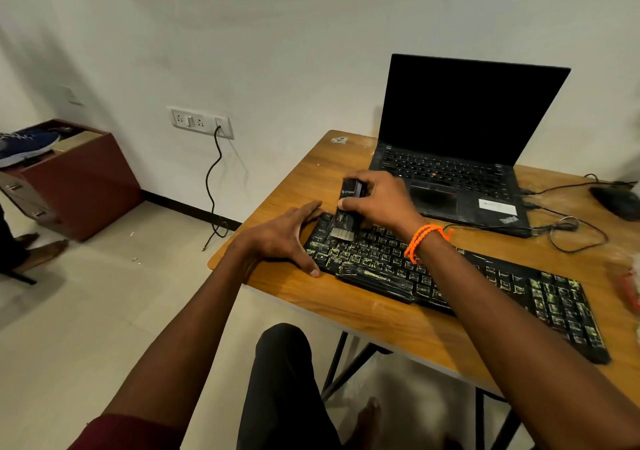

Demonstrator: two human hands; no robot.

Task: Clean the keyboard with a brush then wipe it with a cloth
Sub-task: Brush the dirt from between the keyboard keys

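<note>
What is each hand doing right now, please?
Left hand: open, fingers straight, resting on the keyboard's end.
Right hand: holding the brush.

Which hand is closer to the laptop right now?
Right. The right hand grips the brush just in front of the laptop; the left hand rests farther away, at the keyboard's left end.

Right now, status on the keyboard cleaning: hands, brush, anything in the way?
Right hand grips brush, bristles on keyboard far-left keys. Left hand steadies keyboard's left end. No cloth visible. Nothing blocks the keys; laptop sits behind.
</note>
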